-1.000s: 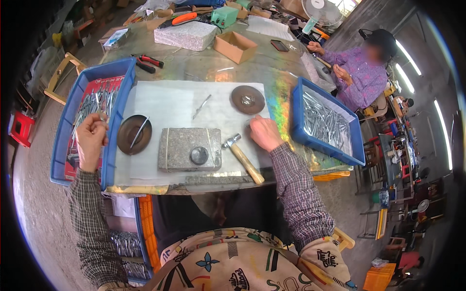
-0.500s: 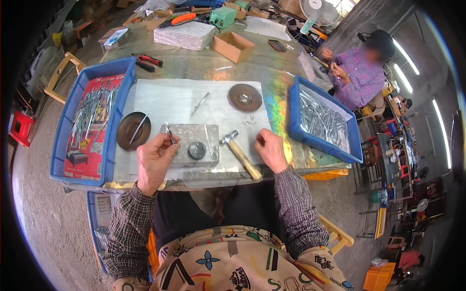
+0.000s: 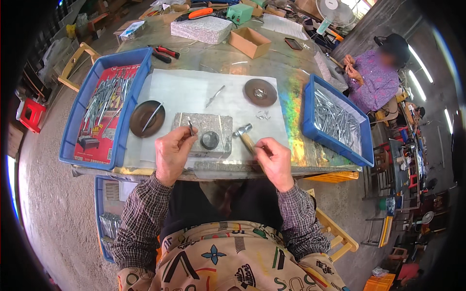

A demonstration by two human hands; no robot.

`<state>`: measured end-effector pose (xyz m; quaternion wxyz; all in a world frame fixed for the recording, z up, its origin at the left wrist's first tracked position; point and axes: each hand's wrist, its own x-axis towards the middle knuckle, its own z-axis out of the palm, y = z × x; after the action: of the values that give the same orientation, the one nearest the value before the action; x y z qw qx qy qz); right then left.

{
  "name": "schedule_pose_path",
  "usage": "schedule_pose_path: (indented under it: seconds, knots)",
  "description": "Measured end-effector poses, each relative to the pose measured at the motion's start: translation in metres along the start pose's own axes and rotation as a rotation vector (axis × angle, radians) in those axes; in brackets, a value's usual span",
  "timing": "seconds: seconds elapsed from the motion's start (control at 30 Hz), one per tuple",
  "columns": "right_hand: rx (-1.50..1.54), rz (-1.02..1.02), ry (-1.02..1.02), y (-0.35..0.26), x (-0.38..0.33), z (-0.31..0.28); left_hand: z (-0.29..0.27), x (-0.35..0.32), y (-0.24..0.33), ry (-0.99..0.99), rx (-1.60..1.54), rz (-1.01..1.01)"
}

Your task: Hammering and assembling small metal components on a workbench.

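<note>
Now, clocked from the grey block, the left hand sits at nine o'clock, its grip pinching a thin dark pin over the block's edge; a second ago it was over the left tray. The right hand has moved in from beside the hammer to touch the handle at three o'clock; whether its grip is closed, I cannot tell.

The block is grainy, speckled and rectangular, crossed by pale bands, with a dark, round puck on top. The hammer pairs smooth wood with shiny metal. Round brown dishes rest at ten and two on white paper. Slim silvery rods fill the blue left tray.
</note>
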<state>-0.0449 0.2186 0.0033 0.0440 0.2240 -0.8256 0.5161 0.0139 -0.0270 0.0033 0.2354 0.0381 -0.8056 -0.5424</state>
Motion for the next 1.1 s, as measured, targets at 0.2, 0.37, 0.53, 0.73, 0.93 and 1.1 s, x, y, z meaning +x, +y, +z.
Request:
schedule_pose_path:
  seconds: [0.2,0.37,0.53,0.73,0.93,1.1]
  knots:
    - [0.363,0.106,-0.081,-0.028,-0.012,0.018,0.002,-0.004,0.007,-0.131,-0.581,-0.262]
    - [0.479,0.134,-0.131,-0.044,-0.018,0.031,0.011,-0.016,0.019,-0.154,-0.799,-0.413]
    - [0.594,0.131,-0.126,-0.048,-0.021,0.041,0.016,-0.025,0.024,-0.179,-0.939,-0.481]
    - [0.571,0.091,-0.1,-0.053,-0.023,0.044,0.014,-0.03,0.025,-0.205,-1.048,-0.501]
    - [0.515,0.108,-0.087,-0.056,-0.025,0.044,0.013,-0.031,0.027,-0.196,-1.099,-0.533]
    - [0.483,0.092,-0.07,-0.057,-0.027,0.046,0.014,-0.031,0.028,-0.176,-1.1,-0.543]
